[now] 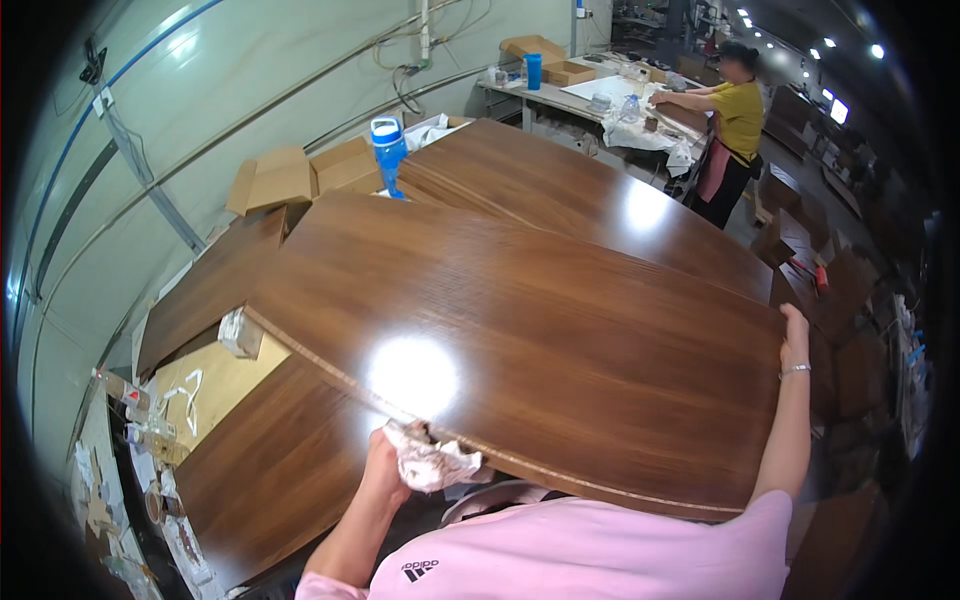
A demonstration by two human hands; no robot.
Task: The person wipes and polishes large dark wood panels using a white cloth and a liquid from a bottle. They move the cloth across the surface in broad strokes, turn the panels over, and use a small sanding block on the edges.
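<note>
A large glossy brown wood-grain board (540, 330) lies tilted in front of me, its near edge close to my body. In my left hand (384, 464) is a crumpled, stained white rag (432, 462), pressed against the board's near edge. My right hand (794, 335) grips the board's right end, with the fingers partly hidden. The far left corner of the board is by a pale block (240, 333). Other brown boards lie beneath it (280, 460) and behind it (580, 190).
A blue jug (388, 155) and open cardboard boxes (270, 180) stand beyond the boards. Clear bottles (155, 440) sit at the left. A co-worker in a yellow top (738, 120) works at a table (560, 98) at the back right.
</note>
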